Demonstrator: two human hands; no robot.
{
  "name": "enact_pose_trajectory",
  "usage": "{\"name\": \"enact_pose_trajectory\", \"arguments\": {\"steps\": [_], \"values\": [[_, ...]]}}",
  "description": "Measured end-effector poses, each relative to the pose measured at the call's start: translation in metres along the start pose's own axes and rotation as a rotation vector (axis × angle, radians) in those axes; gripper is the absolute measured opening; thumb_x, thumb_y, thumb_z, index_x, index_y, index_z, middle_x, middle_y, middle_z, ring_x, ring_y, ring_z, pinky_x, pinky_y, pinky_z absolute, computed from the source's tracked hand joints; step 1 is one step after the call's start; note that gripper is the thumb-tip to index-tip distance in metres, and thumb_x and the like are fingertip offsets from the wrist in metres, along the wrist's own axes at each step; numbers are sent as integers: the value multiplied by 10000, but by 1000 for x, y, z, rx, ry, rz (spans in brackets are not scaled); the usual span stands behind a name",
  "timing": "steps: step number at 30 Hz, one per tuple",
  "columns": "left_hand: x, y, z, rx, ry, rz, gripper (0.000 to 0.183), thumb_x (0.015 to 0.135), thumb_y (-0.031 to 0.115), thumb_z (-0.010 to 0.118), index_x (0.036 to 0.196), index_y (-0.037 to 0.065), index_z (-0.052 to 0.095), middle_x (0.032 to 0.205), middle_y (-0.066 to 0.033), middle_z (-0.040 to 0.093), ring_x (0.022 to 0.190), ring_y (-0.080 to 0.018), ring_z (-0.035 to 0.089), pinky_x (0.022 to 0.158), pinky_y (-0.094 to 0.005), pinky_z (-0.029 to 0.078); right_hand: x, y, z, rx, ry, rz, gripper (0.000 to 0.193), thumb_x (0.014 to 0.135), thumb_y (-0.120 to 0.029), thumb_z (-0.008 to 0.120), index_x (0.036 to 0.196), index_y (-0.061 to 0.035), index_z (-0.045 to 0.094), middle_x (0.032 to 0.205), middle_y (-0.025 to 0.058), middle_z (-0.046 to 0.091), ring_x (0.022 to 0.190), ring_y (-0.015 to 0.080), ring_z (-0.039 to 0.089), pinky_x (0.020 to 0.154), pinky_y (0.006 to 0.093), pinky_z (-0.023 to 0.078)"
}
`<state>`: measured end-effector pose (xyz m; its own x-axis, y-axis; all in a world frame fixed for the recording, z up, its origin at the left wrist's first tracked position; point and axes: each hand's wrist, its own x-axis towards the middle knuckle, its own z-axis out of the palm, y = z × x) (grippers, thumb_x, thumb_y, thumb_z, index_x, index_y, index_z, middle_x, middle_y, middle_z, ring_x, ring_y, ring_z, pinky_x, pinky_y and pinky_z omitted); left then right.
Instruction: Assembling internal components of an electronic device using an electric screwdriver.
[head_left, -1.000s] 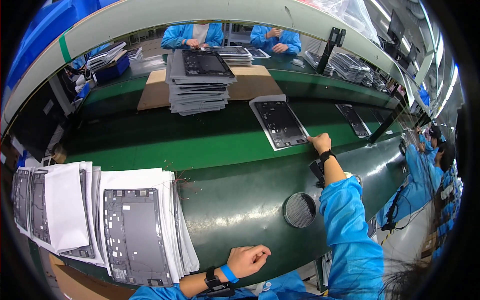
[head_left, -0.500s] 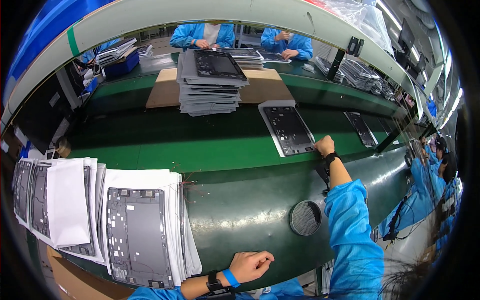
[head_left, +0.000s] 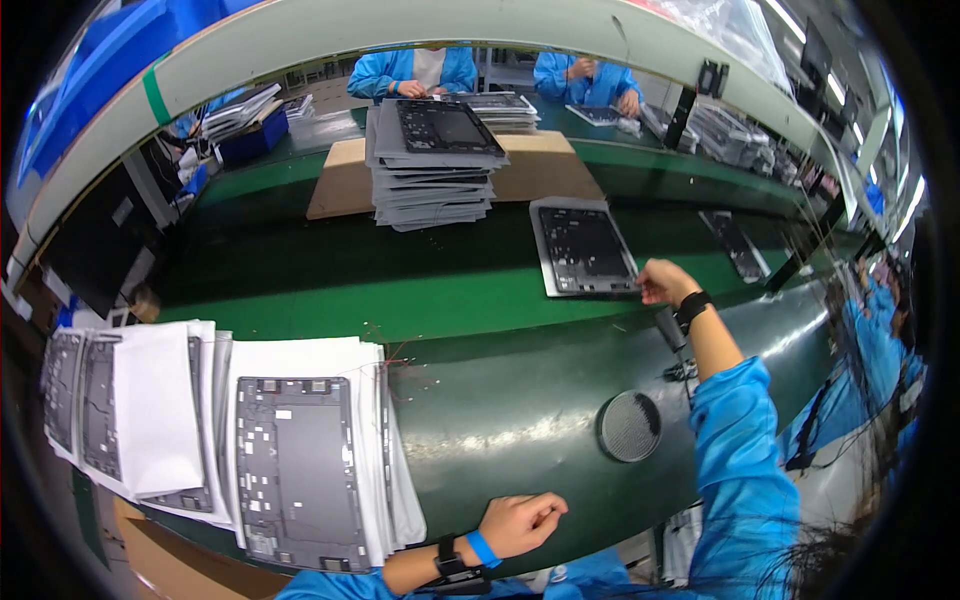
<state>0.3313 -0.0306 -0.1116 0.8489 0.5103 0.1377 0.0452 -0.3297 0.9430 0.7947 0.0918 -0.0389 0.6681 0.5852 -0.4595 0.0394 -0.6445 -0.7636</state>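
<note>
On the green belt lies a dark tablet housing [head_left: 585, 247] on a pale sheet. My right hand [head_left: 668, 283] is closed at its near right corner, fingers pinching the edge. My left hand [head_left: 522, 525] rests on the dark green bench [head_left: 480, 400] near its front edge, fingers loosely curled, nothing visible in them; its palm is hidden. To its left, a grey tablet housing [head_left: 300, 460] lies on white sheets, with more housings [head_left: 102, 400] partly under a white sheet [head_left: 158, 410]. Thin red wires stick out from the stack's right side.
A round dark dish [head_left: 630, 426] and a dark tool with a cord [head_left: 670, 330] sit by my right forearm. Beyond the belt stands a tall stack of housings and sheets [head_left: 435, 185] on a brown board [head_left: 540, 180]. Another dark panel [head_left: 735, 245] lies right. Co-workers [head_left: 415, 75] sit opposite.
The housing under my right hand has turned slightly, its near left corner shifting left. The left hand stays at the bench's front edge. The whole view has shifted a little.
</note>
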Motion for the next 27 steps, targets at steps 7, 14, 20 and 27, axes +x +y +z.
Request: {"name": "enact_pose_trajectory", "arguments": {"steps": [7,14,20,27], "values": [[3,7,2,-343,88,-144,132,858,33,638,988,55,637,638,33,586,527,-15,512,482,-211,400,-88,18,19,545,-267,-200,81,815,-10,556,803,54,508,786,125,543,670,279,658,673,357,598],[-2,33,-42,-1114,421,-454,581,998,449,327,1293,-42,426,1252,-298,523,1171,-392,538,1035,-476,423,-238,79,44,591,-526,-85,165,895,-61,572,1019,45,596,906,90,664,733,178,677,667,293,581],[-55,30,-52,-1169,313,-619,321,956,25,460,1244,-111,500,1217,-187,591,1137,-263,580,984,-417,470,-326,161,66,756,-632,9,279,919,-65,556,1164,69,552,1007,118,663,850,175,653,759,327,546],[-104,30,-36,-1049,210,-753,311,991,43,420,1243,-118,503,1191,-175,605,1064,-240,618,901,-366,532,-379,223,71,672,-653,11,341,883,27,596,1213,86,528,1050,168,661,931,210,666,861,337,534]]}}
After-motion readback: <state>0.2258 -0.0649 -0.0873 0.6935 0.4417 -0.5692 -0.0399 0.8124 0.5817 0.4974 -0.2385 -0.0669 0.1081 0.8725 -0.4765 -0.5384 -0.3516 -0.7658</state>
